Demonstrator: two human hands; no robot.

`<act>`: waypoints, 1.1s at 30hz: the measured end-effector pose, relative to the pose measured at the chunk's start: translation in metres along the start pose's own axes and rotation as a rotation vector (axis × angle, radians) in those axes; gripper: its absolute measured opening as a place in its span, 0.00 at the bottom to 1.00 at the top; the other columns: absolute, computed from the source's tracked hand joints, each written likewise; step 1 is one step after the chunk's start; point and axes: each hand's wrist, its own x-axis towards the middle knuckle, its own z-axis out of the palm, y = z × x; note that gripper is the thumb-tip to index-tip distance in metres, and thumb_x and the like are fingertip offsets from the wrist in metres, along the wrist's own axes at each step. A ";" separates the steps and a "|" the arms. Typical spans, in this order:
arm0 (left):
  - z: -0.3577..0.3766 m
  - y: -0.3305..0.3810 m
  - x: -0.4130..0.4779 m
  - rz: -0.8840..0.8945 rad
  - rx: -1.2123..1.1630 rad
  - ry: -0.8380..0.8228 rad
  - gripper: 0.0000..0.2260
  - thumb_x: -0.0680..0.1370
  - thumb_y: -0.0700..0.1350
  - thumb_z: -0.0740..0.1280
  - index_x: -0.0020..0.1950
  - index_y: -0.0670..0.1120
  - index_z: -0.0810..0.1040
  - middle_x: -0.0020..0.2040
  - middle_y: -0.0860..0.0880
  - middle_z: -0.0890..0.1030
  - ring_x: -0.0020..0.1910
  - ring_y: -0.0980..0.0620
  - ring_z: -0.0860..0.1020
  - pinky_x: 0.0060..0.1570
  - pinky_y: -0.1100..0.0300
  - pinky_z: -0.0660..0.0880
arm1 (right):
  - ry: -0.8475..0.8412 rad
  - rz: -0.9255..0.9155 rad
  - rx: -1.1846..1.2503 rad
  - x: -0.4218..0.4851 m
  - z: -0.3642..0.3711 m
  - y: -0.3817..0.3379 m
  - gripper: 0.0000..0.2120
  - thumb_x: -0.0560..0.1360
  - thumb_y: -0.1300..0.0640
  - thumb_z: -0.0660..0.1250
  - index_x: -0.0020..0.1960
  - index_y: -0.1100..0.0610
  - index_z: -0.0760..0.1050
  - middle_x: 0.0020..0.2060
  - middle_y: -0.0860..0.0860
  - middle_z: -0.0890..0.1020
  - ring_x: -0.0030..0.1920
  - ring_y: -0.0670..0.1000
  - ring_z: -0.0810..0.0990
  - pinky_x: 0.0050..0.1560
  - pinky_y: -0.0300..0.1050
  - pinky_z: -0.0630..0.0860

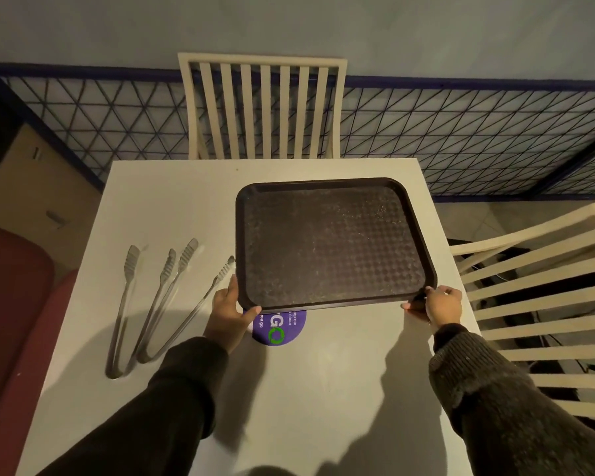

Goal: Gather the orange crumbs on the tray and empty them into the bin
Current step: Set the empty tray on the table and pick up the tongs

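Dim, warm light falls from above me. My arms cast soft shadows across the table (172, 201). Edges bend, wide-angle.

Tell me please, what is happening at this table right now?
A person in dark sleeves holds a dark tray by its two near corners, the left hand at one and the right hand at the other. The tray is on a white table and covers part of a purple sticker. Only fine pale specks show on the tray; no orange crumbs are clear. Two metal tongs lie unused to the left. No bin is in view.
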 end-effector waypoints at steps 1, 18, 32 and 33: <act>-0.006 0.001 -0.004 0.036 0.037 0.037 0.30 0.73 0.51 0.68 0.72 0.45 0.62 0.66 0.43 0.69 0.62 0.47 0.72 0.54 0.57 0.72 | 0.020 -0.016 -0.008 -0.014 0.004 0.003 0.11 0.78 0.60 0.59 0.57 0.51 0.62 0.52 0.63 0.79 0.37 0.62 0.83 0.48 0.60 0.81; -0.120 -0.095 -0.110 -0.196 -0.229 0.404 0.14 0.77 0.37 0.61 0.45 0.57 0.77 0.46 0.68 0.79 0.50 0.66 0.76 0.44 0.76 0.68 | -0.682 -0.264 -0.477 -0.259 0.219 0.117 0.04 0.78 0.54 0.60 0.51 0.52 0.71 0.48 0.58 0.80 0.38 0.60 0.81 0.33 0.51 0.82; -0.138 -0.138 -0.128 -0.231 -0.423 0.502 0.08 0.76 0.36 0.63 0.51 0.43 0.79 0.46 0.54 0.78 0.45 0.63 0.76 0.43 0.78 0.68 | -0.658 -0.115 -0.525 -0.283 0.287 0.106 0.05 0.78 0.61 0.59 0.54 0.61 0.68 0.46 0.63 0.80 0.32 0.60 0.84 0.30 0.48 0.82; -0.138 -0.138 -0.129 -0.234 -0.445 0.488 0.09 0.75 0.36 0.63 0.50 0.46 0.80 0.46 0.55 0.78 0.47 0.59 0.77 0.44 0.76 0.69 | -0.638 -0.136 -0.544 -0.284 0.284 0.106 0.05 0.79 0.61 0.59 0.53 0.60 0.68 0.45 0.62 0.80 0.32 0.60 0.83 0.30 0.49 0.82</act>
